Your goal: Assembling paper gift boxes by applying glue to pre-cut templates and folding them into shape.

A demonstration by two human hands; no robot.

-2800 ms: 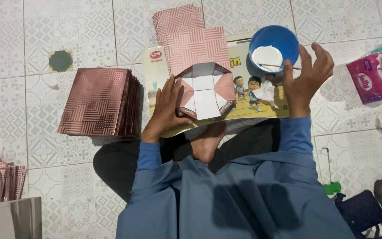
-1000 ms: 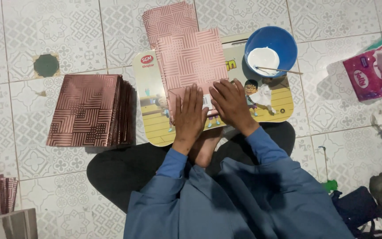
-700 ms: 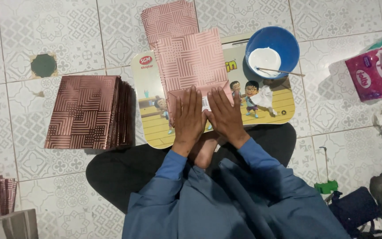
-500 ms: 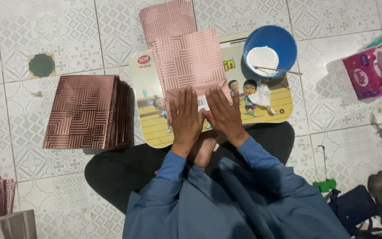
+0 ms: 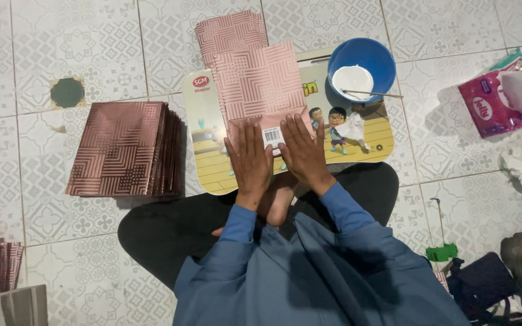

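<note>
Both your hands are lying flat, fingers spread: your left hand and right hand are pressing the pink paper bag's folded bottom, probably so glue from the blue bowl beyond your right fingertips holds.

Floor: pale grey-white tiles with an ornate repeating pattern, thin grout lines, filling the whole frame. Round green drain cover set in a tile, upper left of the frame. Light: even and soft, with short shadows. No walls, furniture or windows in view.
</note>
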